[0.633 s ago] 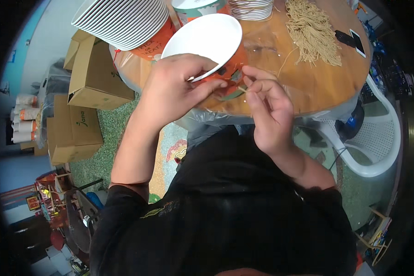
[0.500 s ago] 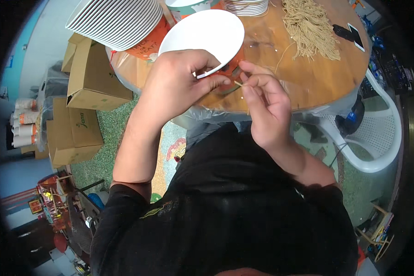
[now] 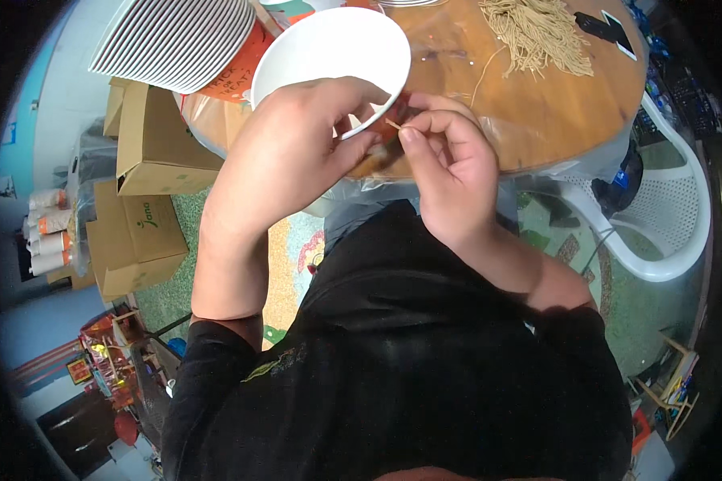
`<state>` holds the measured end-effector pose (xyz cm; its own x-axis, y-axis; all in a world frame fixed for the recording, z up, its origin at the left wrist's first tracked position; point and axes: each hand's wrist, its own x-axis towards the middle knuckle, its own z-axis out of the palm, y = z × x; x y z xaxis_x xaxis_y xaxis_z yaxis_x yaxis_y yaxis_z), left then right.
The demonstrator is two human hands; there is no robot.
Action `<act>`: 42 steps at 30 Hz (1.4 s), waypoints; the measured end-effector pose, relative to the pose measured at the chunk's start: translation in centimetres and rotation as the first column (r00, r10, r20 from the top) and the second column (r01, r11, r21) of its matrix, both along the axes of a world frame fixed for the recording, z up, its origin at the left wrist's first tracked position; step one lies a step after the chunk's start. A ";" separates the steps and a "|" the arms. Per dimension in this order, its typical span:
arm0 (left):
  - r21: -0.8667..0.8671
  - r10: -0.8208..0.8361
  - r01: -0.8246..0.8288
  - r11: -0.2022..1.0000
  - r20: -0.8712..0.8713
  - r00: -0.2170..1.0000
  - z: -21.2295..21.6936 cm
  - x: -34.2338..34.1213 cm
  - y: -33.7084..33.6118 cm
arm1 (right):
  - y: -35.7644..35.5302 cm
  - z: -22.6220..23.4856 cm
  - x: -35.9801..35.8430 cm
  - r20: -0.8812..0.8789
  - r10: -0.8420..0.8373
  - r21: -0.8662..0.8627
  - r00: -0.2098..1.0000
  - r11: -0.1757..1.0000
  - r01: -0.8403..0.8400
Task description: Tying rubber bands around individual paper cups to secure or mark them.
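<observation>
A paper bucket (image 3: 341,52), white inside and orange-red outside, is tipped over the table's near edge. My left hand (image 3: 285,152) is closed on its near rim, some of the fingers reaching inside and the thumb outside. Close to the bucket's outer wall, my right hand (image 3: 457,164) pinches a thin tan cord (image 3: 392,123) between thumb and forefinger, a short end sticking out toward the bucket. Whether that end passes through the wall cannot be made out. Farther back on the table lies a loose bundle of tan cords (image 3: 537,38).
A tall stack of nested paper buckets (image 3: 176,48) leans at the table's left. A phone (image 3: 620,36) and a dark object (image 3: 598,28) lie at the far right of the wooden table (image 3: 553,120). Cardboard boxes (image 3: 140,240) stand left; a white plastic chair (image 3: 694,232) stands right.
Both hands and the bucket sit slightly farther left in the picture. The right fingers have come nearer the bucket's wall with the cord. The whole view has shifted a little.
</observation>
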<state>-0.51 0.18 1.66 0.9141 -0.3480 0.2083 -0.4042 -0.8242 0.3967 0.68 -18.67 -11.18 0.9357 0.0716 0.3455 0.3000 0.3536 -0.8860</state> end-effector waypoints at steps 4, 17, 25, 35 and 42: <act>-0.037 0.010 -0.009 0.999 0.017 1.000 -0.4 0.2 -0.7 | 0.1 -0.2 -0.1 0.020 -0.051 -0.018 0.998 0.999 0.052; -0.479 0.005 -0.155 0.864 -0.300 0.954 -0.9 0.6 -0.7 | 0.3 0.0 0.3 -0.016 -0.082 -0.017 0.997 0.997 0.082; -0.293 -0.069 0.003 0.956 -0.217 0.974 -0.8 1.9 0.7 | 0.2 0.6 0.1 -0.036 -0.062 -0.017 0.997 0.998 0.062; -0.194 -0.097 0.032 0.980 -0.338 0.936 -0.3 3.2 0.9 | 0.4 0.9 -0.1 -0.073 -0.057 0.033 0.996 0.998 0.060; -0.086 0.030 -0.063 0.994 -0.344 0.938 1.0 2.5 -0.2 | -0.5 2.0 0.5 -0.083 -0.012 -0.148 0.997 0.989 0.000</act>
